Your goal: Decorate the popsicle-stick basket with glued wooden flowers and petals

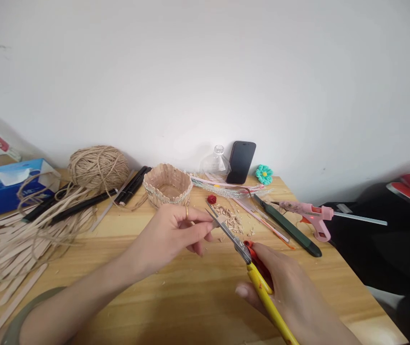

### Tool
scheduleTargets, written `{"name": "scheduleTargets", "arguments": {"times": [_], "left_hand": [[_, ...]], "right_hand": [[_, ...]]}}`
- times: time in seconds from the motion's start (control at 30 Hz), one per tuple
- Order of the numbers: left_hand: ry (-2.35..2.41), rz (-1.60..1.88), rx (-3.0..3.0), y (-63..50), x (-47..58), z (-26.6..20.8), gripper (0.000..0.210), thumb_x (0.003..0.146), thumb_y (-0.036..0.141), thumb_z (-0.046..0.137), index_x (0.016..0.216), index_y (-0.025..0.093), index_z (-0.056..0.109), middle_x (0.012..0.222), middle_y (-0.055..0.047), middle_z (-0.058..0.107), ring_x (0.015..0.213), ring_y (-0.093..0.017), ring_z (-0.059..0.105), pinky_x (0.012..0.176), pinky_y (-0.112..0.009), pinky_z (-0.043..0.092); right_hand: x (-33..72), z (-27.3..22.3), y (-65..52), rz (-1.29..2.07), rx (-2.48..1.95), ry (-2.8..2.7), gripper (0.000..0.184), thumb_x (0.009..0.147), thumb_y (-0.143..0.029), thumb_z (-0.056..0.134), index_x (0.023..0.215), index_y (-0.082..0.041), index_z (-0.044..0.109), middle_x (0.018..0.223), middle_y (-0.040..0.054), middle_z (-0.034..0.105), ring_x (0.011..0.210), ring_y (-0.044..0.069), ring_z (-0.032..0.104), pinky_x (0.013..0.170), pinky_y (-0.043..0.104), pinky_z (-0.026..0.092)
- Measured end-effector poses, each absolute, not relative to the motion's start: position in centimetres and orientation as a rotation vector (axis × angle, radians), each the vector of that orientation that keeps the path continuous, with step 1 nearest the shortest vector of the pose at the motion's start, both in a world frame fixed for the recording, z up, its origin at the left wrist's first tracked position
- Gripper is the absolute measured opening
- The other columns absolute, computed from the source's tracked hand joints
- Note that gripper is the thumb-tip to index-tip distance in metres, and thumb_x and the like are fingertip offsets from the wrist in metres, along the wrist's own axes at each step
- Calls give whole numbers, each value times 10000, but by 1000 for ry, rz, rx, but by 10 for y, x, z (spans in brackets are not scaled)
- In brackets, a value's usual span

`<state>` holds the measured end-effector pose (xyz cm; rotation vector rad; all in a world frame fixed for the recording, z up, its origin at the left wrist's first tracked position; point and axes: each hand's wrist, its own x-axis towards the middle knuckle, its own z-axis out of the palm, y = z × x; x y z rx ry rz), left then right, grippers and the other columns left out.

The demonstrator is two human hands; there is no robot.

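Observation:
My left hand (pixel 176 230) is closed in a pinch on a small piece of wooden craft stick (pixel 219 220), held at its fingertips. My right hand (pixel 291 282) grips a pair of scissors (pixel 258 280) with yellow and red handles. Their long metal blades point up and left and meet the wood piece; whether they are parted there I cannot tell. Behind the blades lies a pile of wood chips (pixel 230 218), with a small red rose (pixel 211 199) beside it. A basket-like bowl (pixel 168 179) faced with wood pieces stands just beyond my left hand.
At left lie loose craft sticks (pixel 19 273), a twine ball (pixel 99 166), black markers (pixel 133 186) and a blue tissue box (pixel 14 187). At the back are a clear bottle (pixel 219 163), a phone (pixel 241 162) and a teal flower (pixel 264 174). A green-handled tool (pixel 291 230) and pink glue gun (pixel 314 218) lie right.

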<state>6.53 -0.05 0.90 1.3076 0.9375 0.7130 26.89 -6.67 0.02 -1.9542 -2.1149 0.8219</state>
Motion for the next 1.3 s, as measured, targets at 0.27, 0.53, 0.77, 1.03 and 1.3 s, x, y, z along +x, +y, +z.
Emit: {"name": "scheduleTargets", "arguments": {"times": [0.27, 0.53, 0.77, 1.03, 1.3], "left_hand": [[947, 650, 1296, -3, 69, 10, 186, 766, 229, 571, 624, 135, 646, 506, 40, 582, 450, -64, 543, 462, -166, 429], [922, 649, 1267, -4, 69, 2, 209, 761, 287, 584, 639, 128, 643, 569, 25, 604, 450, -59, 541, 464, -171, 433], [900, 634, 1218, -6, 74, -3, 191, 759, 269, 578, 652, 124, 642, 596, 22, 605, 431, -47, 514, 461, -174, 463], [927, 593, 1250, -6, 76, -9, 239, 760, 318, 578, 629, 125, 630, 534, 25, 571, 426, -61, 522, 460, -185, 441], [942, 566, 1242, -7, 77, -12, 247, 772, 323, 567, 633, 131, 636, 474, 37, 550, 394, -66, 519, 445, -185, 418]], "right_hand": [[275, 8, -68, 1207, -1754, -2119, 654, 712, -823, 244, 726, -191, 412, 680, 8, 454, 605, 156, 386, 530, 269, 270], [275, 1, -67, 1254, -1660, -2077, 614, 737, -801, 280, 670, -197, 362, 626, -34, 367, 566, 118, 300, 504, 246, 231], [277, -5, -69, 1345, -1720, -2000, 556, 752, -738, 406, 634, -203, 316, 617, -51, 298, 563, 107, 242, 489, 240, 201], [281, -12, -73, 1330, -1771, -2001, 533, 765, -685, 462, 601, -203, 303, 573, -66, 262, 532, 93, 212, 468, 241, 177], [280, -11, -73, 1317, -1788, -1994, 534, 774, -666, 470, 586, -201, 286, 564, -70, 232, 520, 84, 193, 454, 238, 163]]}}
